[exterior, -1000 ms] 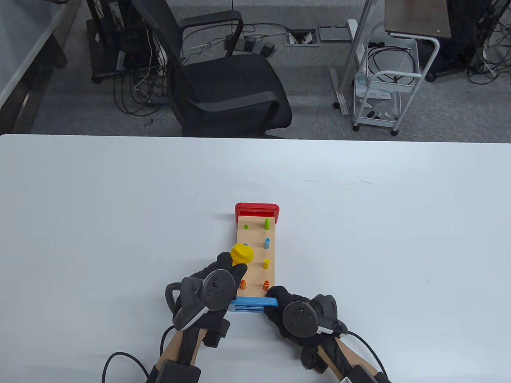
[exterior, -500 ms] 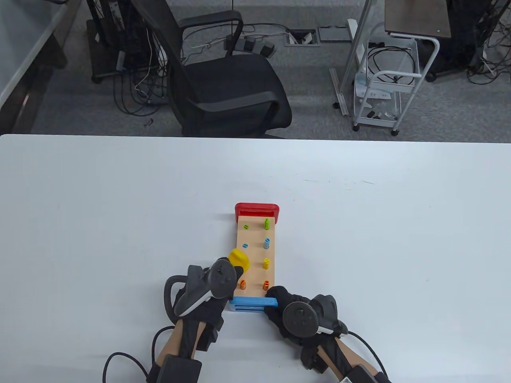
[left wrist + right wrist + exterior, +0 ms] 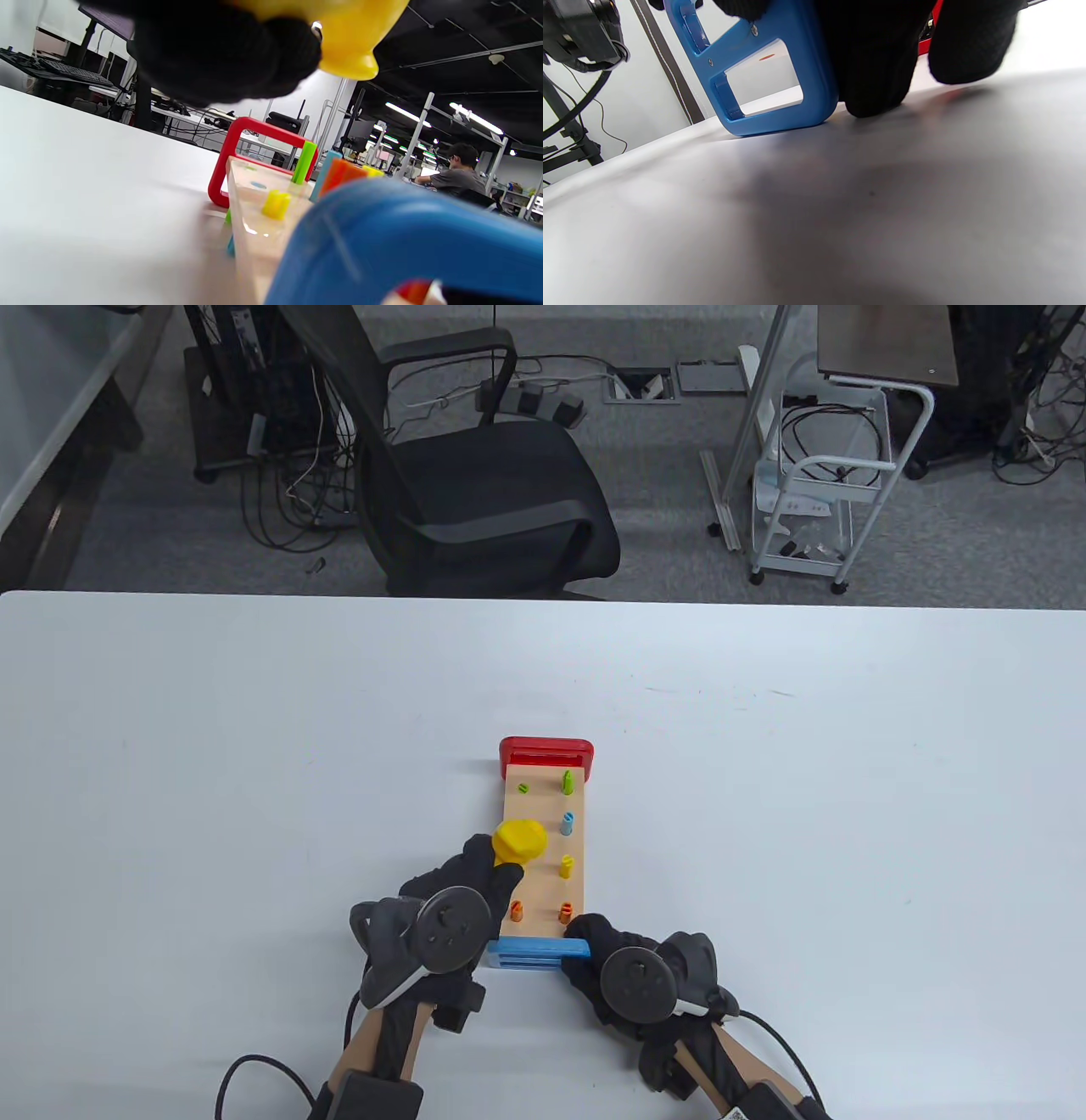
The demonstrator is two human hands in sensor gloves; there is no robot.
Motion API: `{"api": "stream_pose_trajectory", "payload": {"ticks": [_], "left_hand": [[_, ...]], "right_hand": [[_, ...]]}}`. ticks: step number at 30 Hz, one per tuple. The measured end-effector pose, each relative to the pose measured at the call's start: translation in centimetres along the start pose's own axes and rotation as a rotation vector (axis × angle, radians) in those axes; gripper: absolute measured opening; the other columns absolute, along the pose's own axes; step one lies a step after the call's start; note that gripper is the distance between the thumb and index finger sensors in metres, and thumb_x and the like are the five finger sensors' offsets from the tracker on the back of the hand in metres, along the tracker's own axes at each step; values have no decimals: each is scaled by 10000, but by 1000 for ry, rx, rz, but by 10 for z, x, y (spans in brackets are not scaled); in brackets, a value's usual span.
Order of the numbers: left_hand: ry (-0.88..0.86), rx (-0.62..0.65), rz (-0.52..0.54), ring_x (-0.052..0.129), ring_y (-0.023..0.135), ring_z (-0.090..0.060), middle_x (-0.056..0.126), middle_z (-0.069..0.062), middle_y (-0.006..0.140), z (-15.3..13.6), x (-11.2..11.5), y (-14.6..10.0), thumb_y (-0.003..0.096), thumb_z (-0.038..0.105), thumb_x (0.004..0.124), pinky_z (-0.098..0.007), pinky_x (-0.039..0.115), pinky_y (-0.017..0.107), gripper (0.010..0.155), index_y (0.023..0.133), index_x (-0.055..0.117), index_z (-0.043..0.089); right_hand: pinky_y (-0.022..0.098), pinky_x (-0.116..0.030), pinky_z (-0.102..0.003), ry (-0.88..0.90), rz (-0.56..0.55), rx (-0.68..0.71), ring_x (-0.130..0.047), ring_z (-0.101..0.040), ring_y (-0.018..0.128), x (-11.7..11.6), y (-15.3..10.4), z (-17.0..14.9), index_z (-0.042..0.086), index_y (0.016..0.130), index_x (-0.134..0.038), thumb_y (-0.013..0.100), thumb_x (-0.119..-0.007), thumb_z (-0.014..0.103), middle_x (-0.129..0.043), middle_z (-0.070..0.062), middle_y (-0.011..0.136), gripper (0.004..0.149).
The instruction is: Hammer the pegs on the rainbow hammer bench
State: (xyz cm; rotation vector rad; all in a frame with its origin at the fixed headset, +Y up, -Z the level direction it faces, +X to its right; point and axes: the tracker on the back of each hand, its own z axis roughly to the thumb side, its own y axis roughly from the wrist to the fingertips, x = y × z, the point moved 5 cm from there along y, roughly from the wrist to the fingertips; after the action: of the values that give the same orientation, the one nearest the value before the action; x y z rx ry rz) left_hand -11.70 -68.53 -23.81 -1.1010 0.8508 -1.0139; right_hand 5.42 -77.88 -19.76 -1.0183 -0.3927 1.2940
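Two gloved hands work one toy on the white tabletop [image 3: 254, 780]. Item: wooden peg bench [image 3: 543, 848], lying lengthwise away from the person near the front edge, with a red end piece [image 3: 546, 750] at the far end and a blue end piece [image 3: 540, 954] at the near end. Item: pegs in two rows; the right row's green peg [image 3: 568, 781], light-blue peg [image 3: 568, 823], yellow peg [image 3: 567, 866] and orange peg [image 3: 565, 911] stand proud, while the left row's green and blue ones sit near flush and its yellow peg [image 3: 275, 204] is raised, as the left wrist view shows. Item: yellow hammer [image 3: 519, 841], head raised over the left row, gripped in the closed left hand [image 3: 450, 916]; probably poised for a blow on that raised yellow peg. The right hand [image 3: 632, 976] rests at the blue end, fingers [image 3: 874, 63] pressed against its frame and down on the tabletop, evidently to stop the bench shifting under strikes. Most pegs appear yet to be driven.
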Motion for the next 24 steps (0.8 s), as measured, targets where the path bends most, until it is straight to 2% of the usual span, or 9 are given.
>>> {"api": "stream_pose_trajectory", "payload": {"ticks": [2,4,9,13,15,16,20,23,24], "left_hand": [[230,-129,-440,1047,278,-221,1012,-48,609,-19,58,6,541,548,404,-330,876,210,691,990,674,99],[-9,-66,-208,1031,234,-244,1024,-69,570,-18,29,3,558,547,440,-332,862,180,696,975,716,63],[-46,-27,73,1038,288,-258,1015,-76,614,-7,-8,-3,547,547,436,-346,864,217,697,1000,689,81],[201,-70,-382,1056,329,-123,981,63,659,-21,55,3,528,585,335,-244,903,256,687,1010,603,175],[12,-36,-155,1037,192,-273,1056,-99,523,-14,30,6,541,536,496,-357,859,147,690,943,783,54],[64,-1,-218,1035,260,-221,1019,-46,590,-11,21,3,558,561,431,-314,864,201,690,988,706,97],[-88,18,49,1038,286,-265,1019,-77,611,-7,-4,-2,542,549,450,-349,861,215,693,996,697,88],[214,-179,-452,1061,336,-124,984,65,661,-31,51,9,522,587,341,-248,906,260,685,1008,608,185],[41,-50,-413,1037,363,-180,961,-4,697,-30,46,5,563,573,357,-286,879,282,690,1039,578,125]], "right_hand": [[596,-677,-671,1,2,-1,-824,-431,791,0,0,0,28,1004,-309,628,-505,338,-735,-262,988,525],[596,-677,-671,-1,0,-2,-826,-430,790,0,0,0,27,1003,-309,627,-504,337,-735,-261,988,525],[597,-677,-670,2,2,-2,-823,-432,790,0,0,0,28,1003,-307,627,-504,338,-735,-261,987,525],[598,-676,-670,2,2,-2,-823,-432,790,0,0,0,28,1003,-308,627,-504,338,-735,-261,987,525],[595,-679,-670,2,0,-3,-824,-431,791,0,0,0,27,1003,-310,627,-505,338,-736,-261,987,526],[597,-676,-671,2,4,-3,-823,-432,792,0,0,0,28,1003,-307,627,-504,338,-733,-263,988,525],[596,-677,-671,2,2,-2,-822,-431,792,0,0,0,28,1003,-308,627,-504,338,-733,-262,988,525],[595,-678,-671,3,2,-1,-822,-433,790,0,0,0,27,1003,-309,627,-504,338,-735,-263,987,526],[597,-676,-670,3,3,-1,-821,-434,790,0,0,0,27,1003,-307,627,-504,337,-732,-264,987,526]]}}
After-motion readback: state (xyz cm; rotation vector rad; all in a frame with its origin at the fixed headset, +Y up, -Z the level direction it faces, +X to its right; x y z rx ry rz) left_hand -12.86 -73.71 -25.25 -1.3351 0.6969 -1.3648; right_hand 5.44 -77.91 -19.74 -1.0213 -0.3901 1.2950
